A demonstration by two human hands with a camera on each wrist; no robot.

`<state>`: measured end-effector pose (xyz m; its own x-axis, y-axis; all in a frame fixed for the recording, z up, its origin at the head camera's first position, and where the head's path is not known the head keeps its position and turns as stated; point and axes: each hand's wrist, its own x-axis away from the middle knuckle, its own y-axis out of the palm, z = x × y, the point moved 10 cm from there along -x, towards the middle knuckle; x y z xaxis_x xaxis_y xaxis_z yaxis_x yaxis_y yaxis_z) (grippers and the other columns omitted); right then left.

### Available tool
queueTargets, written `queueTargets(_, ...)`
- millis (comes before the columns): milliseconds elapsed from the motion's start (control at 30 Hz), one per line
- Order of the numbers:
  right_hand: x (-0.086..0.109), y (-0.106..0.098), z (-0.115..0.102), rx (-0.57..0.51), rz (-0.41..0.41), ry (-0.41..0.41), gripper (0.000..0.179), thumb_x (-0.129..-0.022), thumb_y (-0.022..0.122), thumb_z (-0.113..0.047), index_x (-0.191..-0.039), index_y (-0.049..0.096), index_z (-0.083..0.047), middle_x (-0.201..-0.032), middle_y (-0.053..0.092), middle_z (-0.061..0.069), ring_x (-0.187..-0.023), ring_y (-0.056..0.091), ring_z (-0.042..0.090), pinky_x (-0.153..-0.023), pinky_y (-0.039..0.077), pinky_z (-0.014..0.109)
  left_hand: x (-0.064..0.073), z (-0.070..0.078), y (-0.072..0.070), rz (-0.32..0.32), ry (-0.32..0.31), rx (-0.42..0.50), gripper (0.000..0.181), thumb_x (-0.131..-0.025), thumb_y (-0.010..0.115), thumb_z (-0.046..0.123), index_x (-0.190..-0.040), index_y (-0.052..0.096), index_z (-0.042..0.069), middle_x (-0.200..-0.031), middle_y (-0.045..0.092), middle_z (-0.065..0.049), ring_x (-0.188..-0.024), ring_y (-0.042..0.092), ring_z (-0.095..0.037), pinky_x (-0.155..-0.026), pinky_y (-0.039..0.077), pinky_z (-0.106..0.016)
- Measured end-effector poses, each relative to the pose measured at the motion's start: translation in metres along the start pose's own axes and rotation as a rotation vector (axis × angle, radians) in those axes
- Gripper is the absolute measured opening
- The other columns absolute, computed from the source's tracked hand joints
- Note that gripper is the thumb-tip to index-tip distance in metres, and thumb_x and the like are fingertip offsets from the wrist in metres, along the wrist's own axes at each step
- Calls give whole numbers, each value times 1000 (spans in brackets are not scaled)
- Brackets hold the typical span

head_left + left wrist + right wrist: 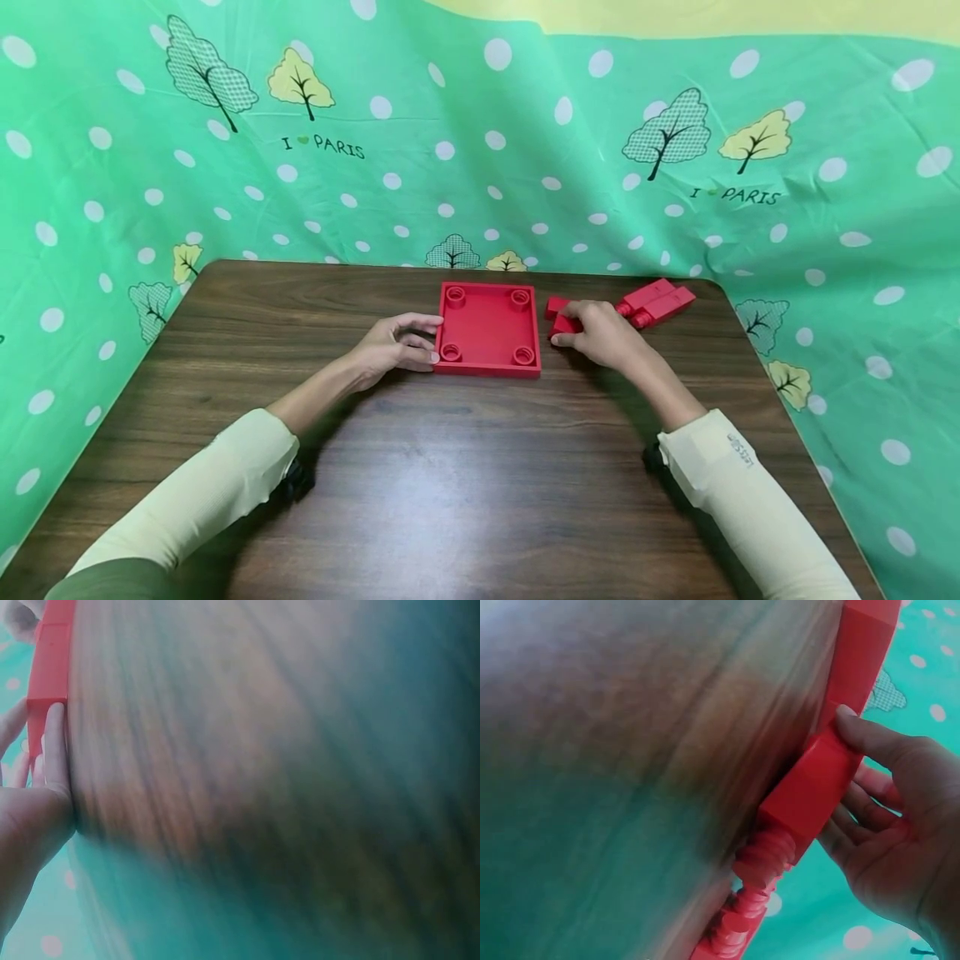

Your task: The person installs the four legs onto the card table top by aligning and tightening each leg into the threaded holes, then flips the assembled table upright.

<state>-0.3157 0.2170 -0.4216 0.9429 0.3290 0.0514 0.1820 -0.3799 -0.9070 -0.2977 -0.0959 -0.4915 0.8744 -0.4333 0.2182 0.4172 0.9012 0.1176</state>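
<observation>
A red square tabletop (489,327) with a raised rim lies underside up, a round socket in each corner. Against its left side rests my left hand (382,350), index finger and thumb touching the edge; the left wrist view shows the thumb straight along the red side (49,664). Right of the tabletop, my right hand (600,333) grips a red block-shaped leg (562,325) between thumb and fingers. The leg's threaded end (765,855) shows in the right wrist view. Another red leg (556,306) lies close behind, partly hidden by the fingers.
Two more red legs (658,302) lie side by side at the back right, threaded ends toward my right hand. The brown wooden table (420,483) meets a green dotted cloth (487,167) along its back and sides.
</observation>
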Motion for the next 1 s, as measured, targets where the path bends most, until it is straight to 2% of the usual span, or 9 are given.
queueTargets(200,-4,-9,2,-61,9,28,44,-101,88,-23,-134,75,2,-112,77,18,-92,64,29,-77,54,35,-1,1,0,12,3,-48,80,-91,81,-16,-165,57,6,-149,60,-17,-111,73,-16,-92,72,-34)
queueTargets(367,-7,-16,5,-125,18,56,47,-102,87,-25,-138,74,1,-124,79,21,-103,69,33,-89,60,42,-1,2,0,13,-1,-58,83,-91,82,-15,-166,56,8,-150,59,-18,-111,73,-16,-93,72,-31)
queueTargets(700,-9,-29,9,-239,77,90,49,-102,87,-34,-135,75,1,-132,76,24,-116,74,40,-102,64,55,0,0,1,23,-24,-33,82,-92,80,-16,-166,56,8,-149,59,-16,-113,71,-16,-93,73,-37)
queueTargets(867,-12,-32,13,-278,100,110,45,-101,88,-32,-130,75,0,-130,76,23,-117,73,40,-102,64,53,-1,0,2,28,-15,-35,83,-91,81,-16,-166,56,8,-149,59,-16,-112,71,-15,-92,73,-34)
queueTargets(1000,-15,-33,15,-306,110,133,46,-100,87,-33,-130,75,1,-131,75,22,-116,72,38,-97,63,44,-1,1,1,36,-12,-42,83,-91,81,-17,-166,56,8,-148,60,-16,-110,72,-14,-90,72,-32)
